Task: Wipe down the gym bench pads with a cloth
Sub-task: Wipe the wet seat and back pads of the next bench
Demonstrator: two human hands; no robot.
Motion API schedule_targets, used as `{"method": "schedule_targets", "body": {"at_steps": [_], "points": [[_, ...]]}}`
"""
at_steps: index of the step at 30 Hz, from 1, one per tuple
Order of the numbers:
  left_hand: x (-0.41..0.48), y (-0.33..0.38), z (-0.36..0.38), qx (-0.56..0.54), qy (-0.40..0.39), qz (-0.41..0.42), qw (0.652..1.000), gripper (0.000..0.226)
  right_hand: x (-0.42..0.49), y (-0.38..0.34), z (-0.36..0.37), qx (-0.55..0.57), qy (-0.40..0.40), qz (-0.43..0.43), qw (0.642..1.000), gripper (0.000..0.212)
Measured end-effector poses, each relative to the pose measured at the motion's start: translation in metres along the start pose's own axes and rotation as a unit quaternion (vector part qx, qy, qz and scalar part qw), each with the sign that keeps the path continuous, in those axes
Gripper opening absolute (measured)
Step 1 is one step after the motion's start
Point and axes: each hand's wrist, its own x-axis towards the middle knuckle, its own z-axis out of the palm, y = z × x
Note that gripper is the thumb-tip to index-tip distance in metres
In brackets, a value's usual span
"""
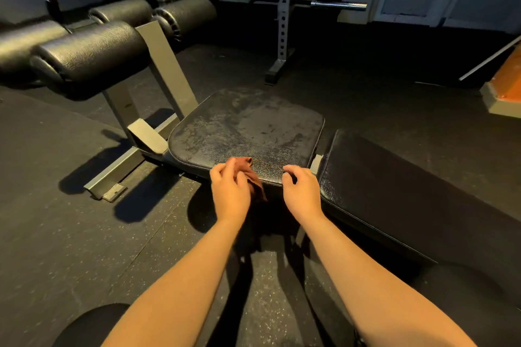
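The left hand (229, 191) is gripping a reddish-brown cloth (248, 170), which is lying over the near edge of the streaked seat pad (248, 127). The right hand (301, 191) is resting loosely curled near that edge's right corner, holding nothing, beside the back pad (394, 191).

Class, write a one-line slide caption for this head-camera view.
Left hand holds a reddish cloth at the near edge of the seat pad; right hand alongside, loosely curled.

Upper centre: perforated rack upright (282, 22) with a barbell (338, 4) lying crosswise. Right edge: orange block (511, 76). Foreground: speckled rubber floor (70, 234).
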Motion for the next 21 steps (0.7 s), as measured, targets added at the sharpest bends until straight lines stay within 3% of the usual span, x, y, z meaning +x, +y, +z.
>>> {"method": "schedule_targets", "body": {"at_steps": [2,7,13,16,21], "points": [[0.002,-0.001,0.004,0.013,-0.005,-0.026,1.0,0.04,0.0,0.004,-0.005,0.006,-0.02,0.006,1.0,0.032],[-0.024,0.013,0.028,0.012,-0.053,0.034,0.998,0.038,-0.003,0.008,-0.011,0.019,-0.043,0.001,0.999,0.032],[-0.034,0.023,0.035,0.02,-0.141,0.044,0.989,0.042,-0.01,0.007,-0.019,0.042,-0.045,0.003,0.998,0.031],[-0.047,0.034,0.036,-0.004,-0.196,0.085,0.977,0.041,-0.014,0.011,-0.026,0.095,-0.047,0.03,0.994,0.028],[-0.05,0.045,0.031,-0.045,-0.246,0.082,0.965,0.048,-0.014,0.015,-0.029,0.191,-0.042,0.055,0.979,0.03]]}}
